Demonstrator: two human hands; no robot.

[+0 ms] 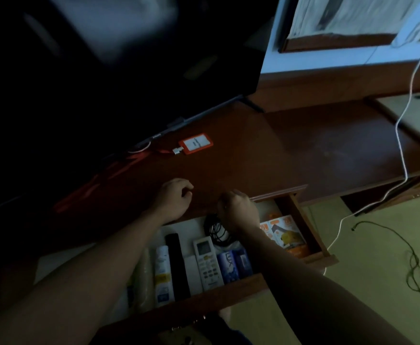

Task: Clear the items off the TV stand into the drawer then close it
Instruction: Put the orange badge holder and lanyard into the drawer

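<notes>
Dark wooden TV stand [303, 145], orange badge holder [196, 144] lying beside the TV [104, 70].

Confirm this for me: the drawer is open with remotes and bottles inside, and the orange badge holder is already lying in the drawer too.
Not quite. The drawer is open and holds remotes and bottles, but the orange badge holder is not in it: the head view shows it lying on the TV stand top, beside the screen's lower edge.
</notes>
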